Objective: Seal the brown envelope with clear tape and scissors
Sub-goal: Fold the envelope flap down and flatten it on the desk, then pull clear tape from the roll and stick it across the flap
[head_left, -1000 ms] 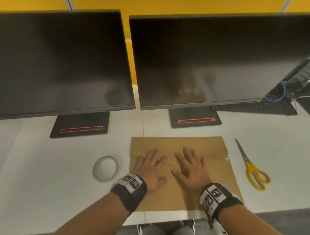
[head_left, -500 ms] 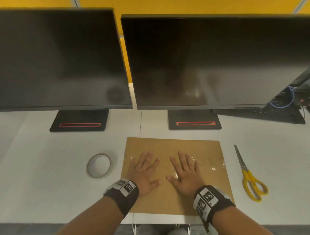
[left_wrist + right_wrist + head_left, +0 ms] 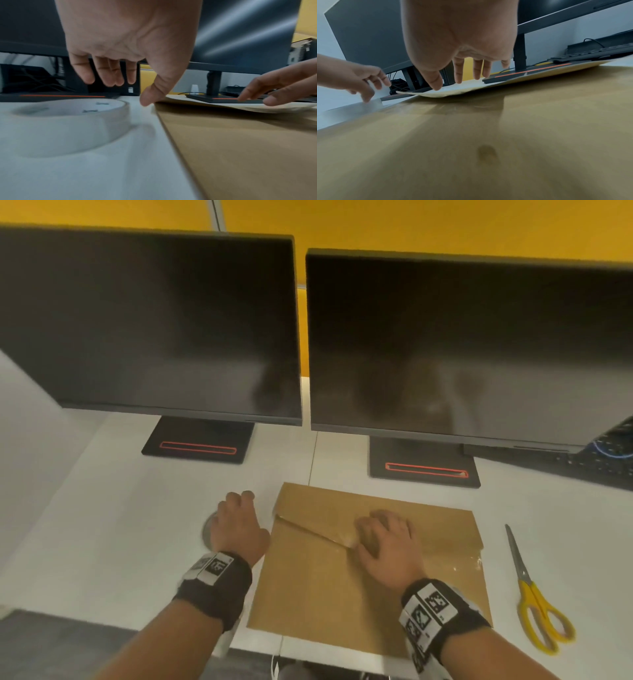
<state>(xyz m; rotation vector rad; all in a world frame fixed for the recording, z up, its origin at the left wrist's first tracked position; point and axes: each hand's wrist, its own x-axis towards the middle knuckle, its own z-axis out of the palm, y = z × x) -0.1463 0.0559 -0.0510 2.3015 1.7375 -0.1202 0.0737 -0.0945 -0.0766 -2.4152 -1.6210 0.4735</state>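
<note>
Hands spread, right on envelope

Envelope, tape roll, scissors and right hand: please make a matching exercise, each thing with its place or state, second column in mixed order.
Things:
1. envelope
2. tape roll
3. scissors
4. right hand

Places or states:
A. under the left hand
B. flap lifted on its left side
C. untouched, right of the envelope
D. fingers on the flap

Pairs: 1-B, 2-A, 3-C, 4-D

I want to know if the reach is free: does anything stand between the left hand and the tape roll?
Nothing visible does. The left hand hangs directly above the tape roll on the white desk, fingers loose, not yet touching it.
</note>
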